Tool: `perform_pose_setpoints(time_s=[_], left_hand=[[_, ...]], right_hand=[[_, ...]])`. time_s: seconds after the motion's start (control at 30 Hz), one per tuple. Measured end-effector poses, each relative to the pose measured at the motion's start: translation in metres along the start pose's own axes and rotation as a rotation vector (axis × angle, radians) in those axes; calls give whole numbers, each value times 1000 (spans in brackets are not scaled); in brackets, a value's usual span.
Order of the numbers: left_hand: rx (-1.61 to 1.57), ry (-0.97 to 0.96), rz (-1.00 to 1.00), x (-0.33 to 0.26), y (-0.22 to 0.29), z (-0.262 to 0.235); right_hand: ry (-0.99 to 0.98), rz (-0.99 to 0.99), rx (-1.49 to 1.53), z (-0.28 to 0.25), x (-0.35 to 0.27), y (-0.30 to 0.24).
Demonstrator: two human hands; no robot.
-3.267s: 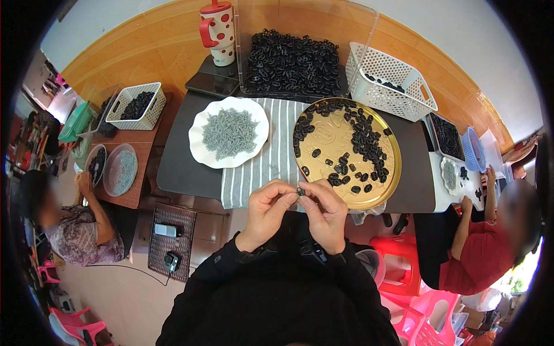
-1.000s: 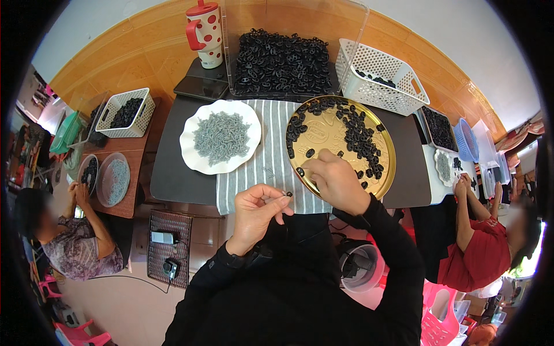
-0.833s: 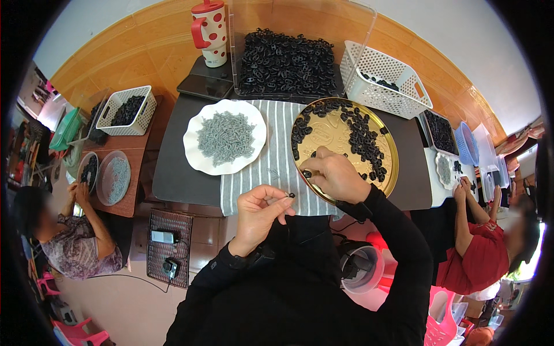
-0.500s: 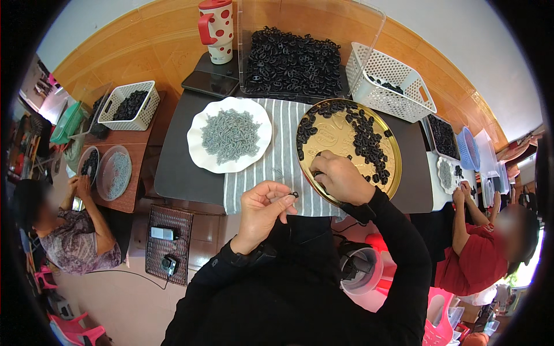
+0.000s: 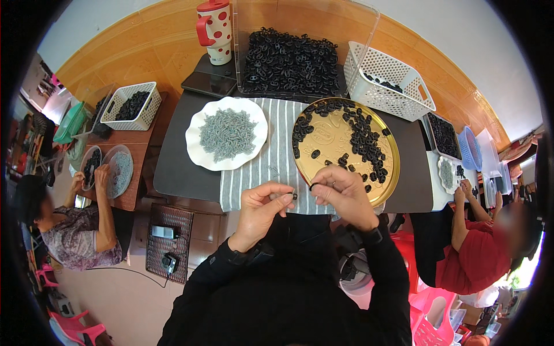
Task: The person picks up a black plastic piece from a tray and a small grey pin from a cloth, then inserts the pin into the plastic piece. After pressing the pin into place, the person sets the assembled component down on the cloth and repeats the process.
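Head view: left hand pinches a small black piece; right hand pinches a black ring just right of it, tips nearly meeting, both at the gold tray's near rim. Grey striped cloth lies left of the tray; white plate of grey bits beyond it.

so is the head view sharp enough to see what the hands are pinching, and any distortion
Head view: evenly lit and sharp at centre; the left hand and right hand each pinch a tiny black piece, too small to identify; fisheye bends the dark table, with a black rim.
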State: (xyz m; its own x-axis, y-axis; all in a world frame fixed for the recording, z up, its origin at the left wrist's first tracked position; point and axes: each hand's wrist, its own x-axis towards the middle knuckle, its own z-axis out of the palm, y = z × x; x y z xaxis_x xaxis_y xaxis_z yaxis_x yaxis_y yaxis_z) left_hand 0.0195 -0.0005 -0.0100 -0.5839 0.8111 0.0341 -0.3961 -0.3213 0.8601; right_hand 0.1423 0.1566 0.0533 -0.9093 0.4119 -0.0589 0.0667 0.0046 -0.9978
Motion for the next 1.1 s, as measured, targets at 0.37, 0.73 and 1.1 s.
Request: perform_pose_setpoints(time_s=[0.37, 0.73, 1.1], left_hand=[[-23, -12, -17, -3, 2, 5], [60, -126, -50, -8, 7, 4], [81, -101, -18, -11, 6, 5]], right_hand=[[176, -56, 593, 32, -10, 49], [135, -145, 356, 26, -11, 40], [154, -105, 385, 34, -12, 40]])
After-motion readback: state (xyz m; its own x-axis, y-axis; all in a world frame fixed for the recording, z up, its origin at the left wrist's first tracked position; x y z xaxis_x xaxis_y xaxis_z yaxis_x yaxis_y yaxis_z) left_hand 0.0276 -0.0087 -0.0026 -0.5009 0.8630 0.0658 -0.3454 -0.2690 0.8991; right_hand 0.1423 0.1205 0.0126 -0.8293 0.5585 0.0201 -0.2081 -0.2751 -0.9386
